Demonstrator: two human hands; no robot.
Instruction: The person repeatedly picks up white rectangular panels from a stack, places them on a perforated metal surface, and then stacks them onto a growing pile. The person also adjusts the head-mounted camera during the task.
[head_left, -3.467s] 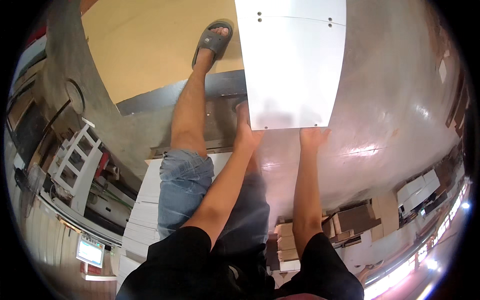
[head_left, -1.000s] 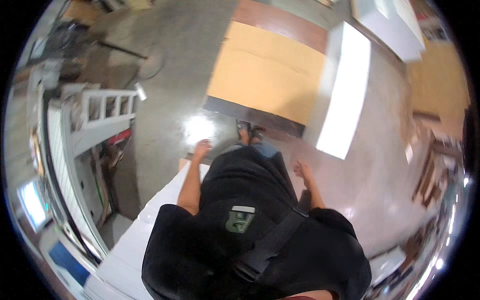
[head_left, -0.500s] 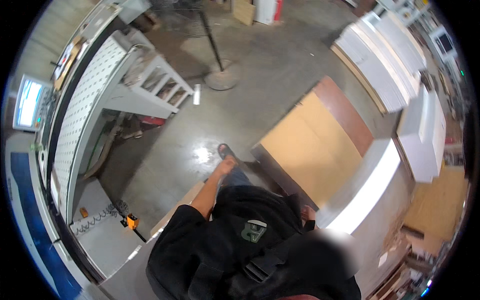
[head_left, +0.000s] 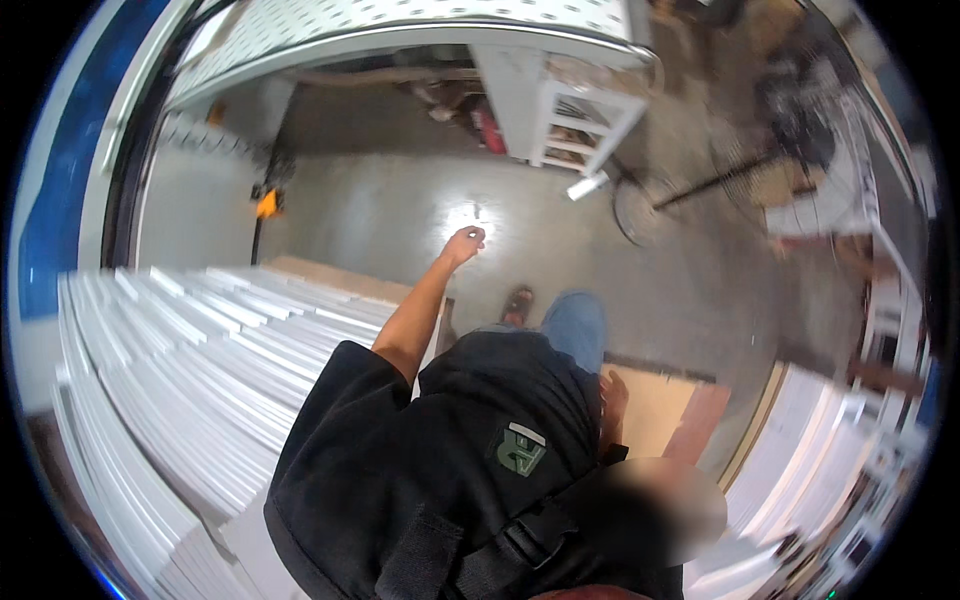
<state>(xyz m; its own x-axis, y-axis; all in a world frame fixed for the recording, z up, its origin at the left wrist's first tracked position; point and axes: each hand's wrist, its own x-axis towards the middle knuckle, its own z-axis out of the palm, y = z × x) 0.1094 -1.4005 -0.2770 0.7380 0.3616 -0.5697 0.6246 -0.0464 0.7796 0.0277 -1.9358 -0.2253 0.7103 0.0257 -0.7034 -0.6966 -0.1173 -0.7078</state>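
My left hand point(head_left: 465, 246) is held out over the grey floor, its fingers loosely curled with nothing visible in them. To the left of that forearm lies a large stack of long white panels point(head_left: 200, 370), apart from the hand. Low at my right side, my right hand point(head_left: 613, 395) hangs with its fingers apart and holds nothing. Just beyond it is a tan board with a brown band point(head_left: 655, 405); whether the hand touches it I cannot tell.
A machine with a white perforated bed point(head_left: 400, 15) spans the far side. A white slatted rack point(head_left: 585, 125) stands by its end, and a stand fan point(head_left: 720, 185) further right. More stacked panels point(head_left: 785, 440) are at the right. An orange device point(head_left: 268, 204) is at the left.
My view has turned left: the machine has shifted from the left to the far side, and the left panel stack has come into view. My left hand has swung further out ahead.
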